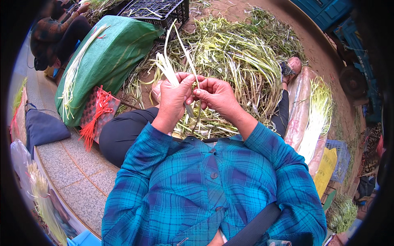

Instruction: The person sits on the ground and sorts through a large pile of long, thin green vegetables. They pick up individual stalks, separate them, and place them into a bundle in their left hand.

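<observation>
My left hand (178, 95) is closed around a small bundle of pale stalks (166, 68), whose white ends stick up past the fingers. Close beside it, my right hand (217, 95) pinches a single long stalk (188, 58) between thumb and fingers; its lower part hangs down dark and thin. The fingertips of both hands nearly meet. Behind and below them lies a large heap of green and yellow stalks (234, 58). At the right, a thick row of cleaned pale stalks (314, 120) rests on a pinkish wrapped bundle (297, 101).
To the left, a green woven sack (118, 46) bears a thin row of pale stalks (75, 70). Red ties (98, 113) lie on a checked woven piece (86, 107). A black plastic crate (175, 15) stands behind. Another person (52, 33) sits at the upper left.
</observation>
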### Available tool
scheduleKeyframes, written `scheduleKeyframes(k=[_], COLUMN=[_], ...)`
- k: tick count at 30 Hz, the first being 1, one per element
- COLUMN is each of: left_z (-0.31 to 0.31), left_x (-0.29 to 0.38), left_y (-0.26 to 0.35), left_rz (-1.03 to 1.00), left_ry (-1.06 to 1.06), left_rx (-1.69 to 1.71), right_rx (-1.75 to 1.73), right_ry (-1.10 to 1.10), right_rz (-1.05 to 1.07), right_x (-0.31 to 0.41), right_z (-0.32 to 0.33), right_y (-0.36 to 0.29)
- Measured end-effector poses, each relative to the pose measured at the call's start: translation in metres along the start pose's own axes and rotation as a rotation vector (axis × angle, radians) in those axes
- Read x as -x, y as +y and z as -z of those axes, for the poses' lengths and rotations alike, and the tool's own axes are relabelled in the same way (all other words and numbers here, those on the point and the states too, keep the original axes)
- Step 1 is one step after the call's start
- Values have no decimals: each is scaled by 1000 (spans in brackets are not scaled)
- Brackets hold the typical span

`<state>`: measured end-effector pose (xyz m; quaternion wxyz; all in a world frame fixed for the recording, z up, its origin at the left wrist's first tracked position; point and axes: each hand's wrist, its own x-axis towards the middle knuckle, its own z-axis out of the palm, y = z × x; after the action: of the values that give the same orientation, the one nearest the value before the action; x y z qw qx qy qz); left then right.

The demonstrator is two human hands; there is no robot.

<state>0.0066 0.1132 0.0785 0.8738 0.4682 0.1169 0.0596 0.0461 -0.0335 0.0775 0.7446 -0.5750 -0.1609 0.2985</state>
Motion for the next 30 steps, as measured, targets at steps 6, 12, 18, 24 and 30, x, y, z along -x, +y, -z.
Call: scheduleKeyframes(k=[6, 12, 18, 24, 30], left_z=[1, -4, -1, 25, 60], left_x=[-3, -2, -2, -11, -21], left_y=[-6, -9, -2, 15, 43], left_rz=[-42, -59, 4, 45, -63], left_ry=[-2, 0, -69, -10, -33], left_rx=[-53, -150, 47, 246, 270], right_rx=[11, -192, -370, -692, -773], right_ry=[77, 216, 273, 233, 322], right_rz=[-95, -57, -182, -80, 119], right_x=[2, 5, 9, 27, 49], right_z=[3, 8, 34, 67, 102], right_y=[3, 7, 1, -3, -5])
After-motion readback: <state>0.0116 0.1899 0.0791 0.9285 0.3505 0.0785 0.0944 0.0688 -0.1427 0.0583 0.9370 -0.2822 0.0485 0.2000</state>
